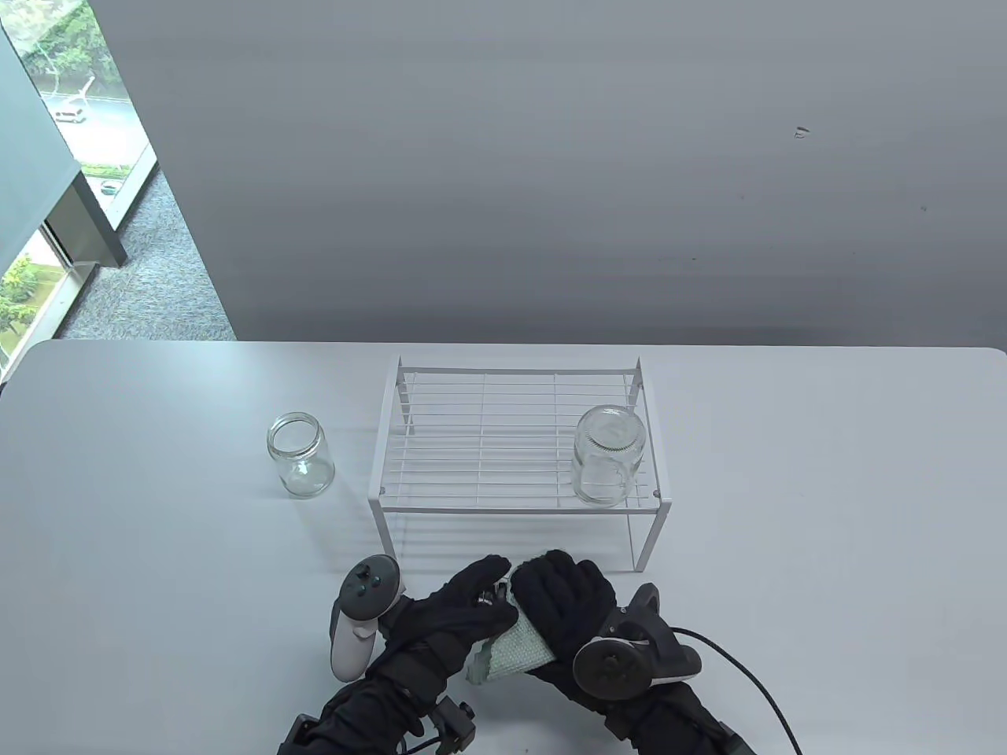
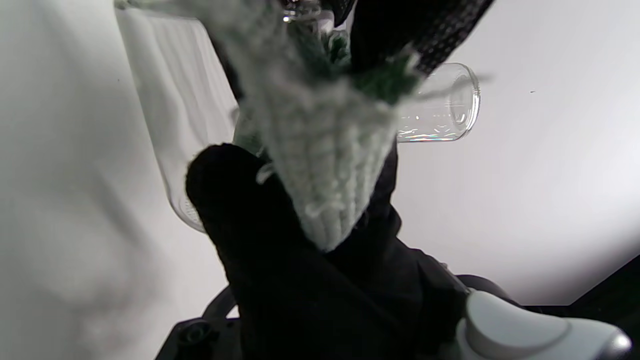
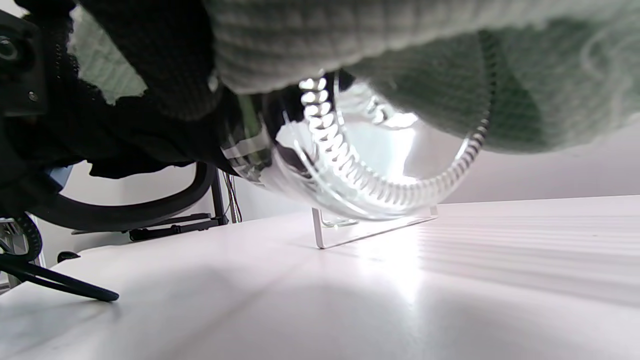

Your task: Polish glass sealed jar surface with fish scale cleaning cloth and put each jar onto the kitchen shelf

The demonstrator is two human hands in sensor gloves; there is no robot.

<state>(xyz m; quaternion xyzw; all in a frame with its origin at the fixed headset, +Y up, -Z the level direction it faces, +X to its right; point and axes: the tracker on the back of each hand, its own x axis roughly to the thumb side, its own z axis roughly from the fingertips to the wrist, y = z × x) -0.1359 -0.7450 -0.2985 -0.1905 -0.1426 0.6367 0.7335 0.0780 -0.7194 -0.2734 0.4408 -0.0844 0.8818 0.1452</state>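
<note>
Near the table's front edge both gloved hands hold one glass jar (image 3: 370, 165) wrapped in the pale green fish scale cloth (image 1: 515, 649). My left hand (image 1: 481, 580) grips the jar from the left. My right hand (image 1: 555, 578) curls over the cloth and presses it onto the glass. The jar is almost hidden in the table view; its ribbed base shows in the right wrist view, just above the tabletop. A second jar (image 1: 607, 456) stands on the right end of the white wire shelf (image 1: 440, 440). A third, open jar (image 1: 300, 454) stands on the table left of the shelf.
The shelf's front legs (image 1: 645, 543) stand just beyond my hands. A black cable (image 1: 755, 676) trails from the right tracker across the table's front right. In the left wrist view the cloth (image 2: 325, 150) hangs in front of a jar (image 2: 442, 107) further off.
</note>
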